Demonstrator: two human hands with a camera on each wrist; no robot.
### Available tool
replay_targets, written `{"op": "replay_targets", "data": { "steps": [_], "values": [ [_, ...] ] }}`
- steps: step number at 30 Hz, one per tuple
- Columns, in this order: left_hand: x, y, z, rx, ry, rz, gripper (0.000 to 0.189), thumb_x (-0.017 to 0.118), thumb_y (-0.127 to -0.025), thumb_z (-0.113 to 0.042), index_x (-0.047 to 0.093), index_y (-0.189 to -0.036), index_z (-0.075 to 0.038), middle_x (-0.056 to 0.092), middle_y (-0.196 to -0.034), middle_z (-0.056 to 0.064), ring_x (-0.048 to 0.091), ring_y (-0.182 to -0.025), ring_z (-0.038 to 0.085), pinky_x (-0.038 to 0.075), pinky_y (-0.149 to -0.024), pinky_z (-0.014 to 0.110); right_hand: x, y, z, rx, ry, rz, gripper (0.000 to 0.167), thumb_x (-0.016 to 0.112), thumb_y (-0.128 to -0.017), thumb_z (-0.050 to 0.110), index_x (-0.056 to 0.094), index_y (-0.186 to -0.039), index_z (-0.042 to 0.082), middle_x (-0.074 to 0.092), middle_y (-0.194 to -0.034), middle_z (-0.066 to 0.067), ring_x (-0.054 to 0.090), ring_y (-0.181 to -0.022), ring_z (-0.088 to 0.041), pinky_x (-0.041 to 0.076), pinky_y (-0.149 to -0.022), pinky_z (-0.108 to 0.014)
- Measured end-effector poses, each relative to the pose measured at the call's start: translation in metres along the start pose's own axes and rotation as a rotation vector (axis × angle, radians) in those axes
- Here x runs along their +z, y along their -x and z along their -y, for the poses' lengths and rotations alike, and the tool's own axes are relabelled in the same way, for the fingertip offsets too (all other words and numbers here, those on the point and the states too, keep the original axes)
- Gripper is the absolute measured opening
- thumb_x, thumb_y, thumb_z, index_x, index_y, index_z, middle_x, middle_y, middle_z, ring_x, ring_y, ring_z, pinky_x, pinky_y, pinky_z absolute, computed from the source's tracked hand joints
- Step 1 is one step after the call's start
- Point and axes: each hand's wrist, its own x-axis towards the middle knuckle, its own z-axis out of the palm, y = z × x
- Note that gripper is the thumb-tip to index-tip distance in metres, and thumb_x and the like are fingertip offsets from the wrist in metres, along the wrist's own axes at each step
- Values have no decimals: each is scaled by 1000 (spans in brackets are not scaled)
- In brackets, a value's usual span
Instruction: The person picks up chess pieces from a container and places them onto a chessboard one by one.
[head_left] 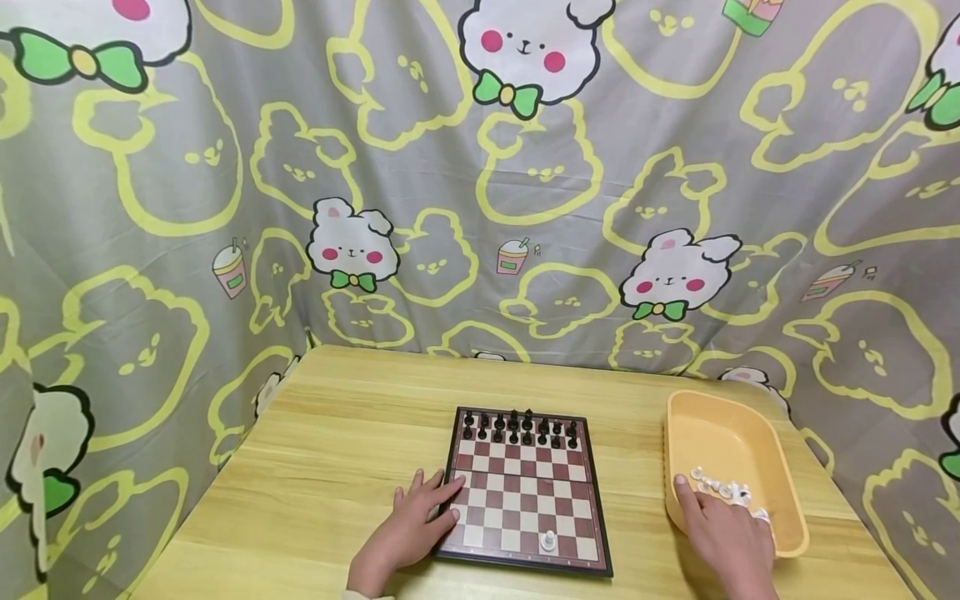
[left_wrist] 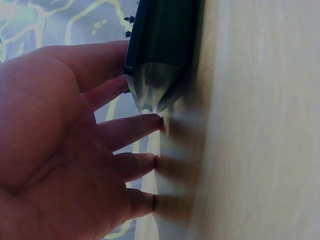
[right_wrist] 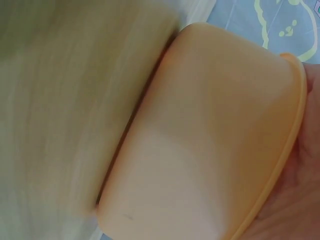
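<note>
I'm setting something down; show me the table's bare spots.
Bare table: the stretch left of the chessboard, past the left hand; the gap between chessboard and tub. Crowded: the chessboard's far rows, holding black pieces; the tub's near half, with white pieces and the right hand.

One board [head_left: 522, 492], one tub [head_left: 720, 433], sixteen black chessmen [head_left: 513, 437] (white ones [head_left: 739, 494] uncertain).

Behind the wooden table [head_left: 352, 417] hangs a grey curtain [head_left: 442, 179] printed with rabbits [head_left: 352, 243] and, seemingly, drink cups [head_left: 512, 257].
</note>
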Motion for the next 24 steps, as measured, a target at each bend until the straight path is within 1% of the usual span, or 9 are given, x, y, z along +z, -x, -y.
{"op": "replay_targets", "data": {
  "steps": [4, 7, 11, 16, 20, 24],
  "values": [
    [0, 0, 0, -3, 1, 5, 49, 61, -104, -28, 56, -150, -11, 36, -158, 34, 12, -149, 62, -2, -111, 82, 1, 1, 1, 7, -14, -32, 80, 16, -109, 59, 69, -125, 2, 67, -120, -33, 59, -111, -61, 40, -82, -69],
    [0, 0, 1, -4, 5, 7, 49, 62, -104, -27, 56, -150, -11, 35, -158, 34, 11, -149, 62, -2, -111, 82, 0, 1, 2, 22, -29, -42, 81, 16, -109, 60, 68, -127, 1, 67, -123, -32, 59, -112, -61, 41, -84, -69],
    [0, -1, 2, 1, 10, 4, 49, 62, -104, -28, 56, -150, -12, 35, -159, 33, 11, -149, 62, -3, -111, 82, 0, 1, 3, 48, -49, -42, 85, 15, -108, 62, 63, -133, -3, 62, -131, -33, 56, -116, -61, 41, -87, -71],
    [0, -1, 2, 7, 12, 3, 49, 62, -104, -28, 57, -149, -12, 36, -158, 33, 11, -149, 62, -3, -111, 82, 2, 1, 3, 55, -64, -73, 83, 18, -108, 61, 59, -139, -3, 53, -141, -36, 49, -125, -62, 38, -92, -75],
    [0, -2, 2, 3, 8, 1, 49, 62, -104, -27, 57, -149, -12, 36, -158, 34, 11, -149, 62, -3, -111, 82, 2, 0, 2, 53, -54, -50, 83, 14, -108, 60, 51, -147, -3, 45, -148, -38, 44, -131, -61, 34, -96, -78],
    [0, -2, 2, 0, 1, 0, 49, 62, -104, -27, 57, -150, -12, 36, -158, 34, 11, -149, 62, -2, -111, 82, 3, 0, 2, 54, -39, -19, 85, 9, -108, 61, 50, -148, -1, 44, -148, -37, 43, -129, -63, 34, -95, -79]
  ]
}}
